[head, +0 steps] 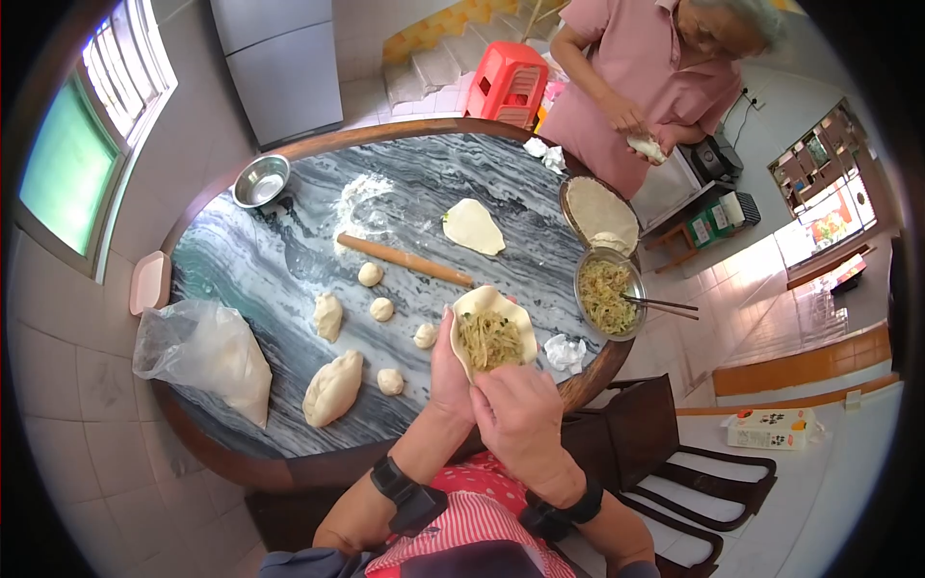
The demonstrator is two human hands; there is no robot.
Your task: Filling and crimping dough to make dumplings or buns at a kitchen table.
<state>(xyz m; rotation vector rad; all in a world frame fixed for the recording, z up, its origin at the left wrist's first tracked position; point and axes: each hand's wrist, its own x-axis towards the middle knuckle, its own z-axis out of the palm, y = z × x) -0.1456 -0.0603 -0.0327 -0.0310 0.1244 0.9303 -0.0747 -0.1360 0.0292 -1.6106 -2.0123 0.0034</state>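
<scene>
My left hand cradles a round dough wrapper heaped with shredded filling. The fingers of my right hand pinch the wrapper's near edge. Just beyond my hands lies a wooden rolling pin, one end close to the wrapper. Small dough balls and larger dough lumps rest on the marble tabletop to the left. A flat piece of dough lies past the rolling pin. At the right, a metal bowl of filling has chopsticks leaning in it.
Across the table a person holds a dough piece. A round tray adjoins the filling bowl. An empty metal bowl, a plastic bag of dough and crumpled tissues sit on the table. Dark wooden chairs stand at right.
</scene>
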